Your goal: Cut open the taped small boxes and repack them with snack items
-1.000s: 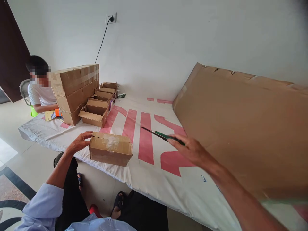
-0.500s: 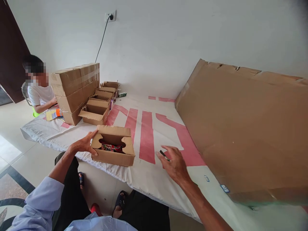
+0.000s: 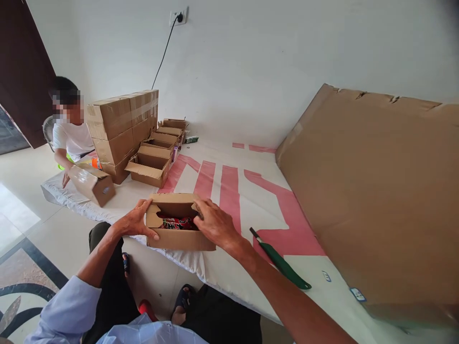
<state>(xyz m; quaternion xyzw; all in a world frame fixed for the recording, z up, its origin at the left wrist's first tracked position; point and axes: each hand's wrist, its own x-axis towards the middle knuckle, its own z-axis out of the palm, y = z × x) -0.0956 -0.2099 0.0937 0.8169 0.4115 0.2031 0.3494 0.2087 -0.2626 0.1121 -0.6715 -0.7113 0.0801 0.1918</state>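
Note:
An open cardboard box stands near the table's front edge, with red printed packages inside. My left hand grips its left end, thumb on the front wall and fingers toward the back. At the right end, my right hand has its fingers curled over the end flap and rim, partly inside the opening. To the right of that hand lies a knife-shaped tool with a black handle and a long green blade or sheath; neither hand touches it.
A person in a white shirt sits at the left, one hand by a taped box. Behind it rise stacked closed boxes. Several open boxes form a row beside them. A large cardboard sheet leans on the wall at right.
My right hand has let go of the green tool, now lying on the table, and moved left onto the box's right end. The other person has brought a taped box into view.

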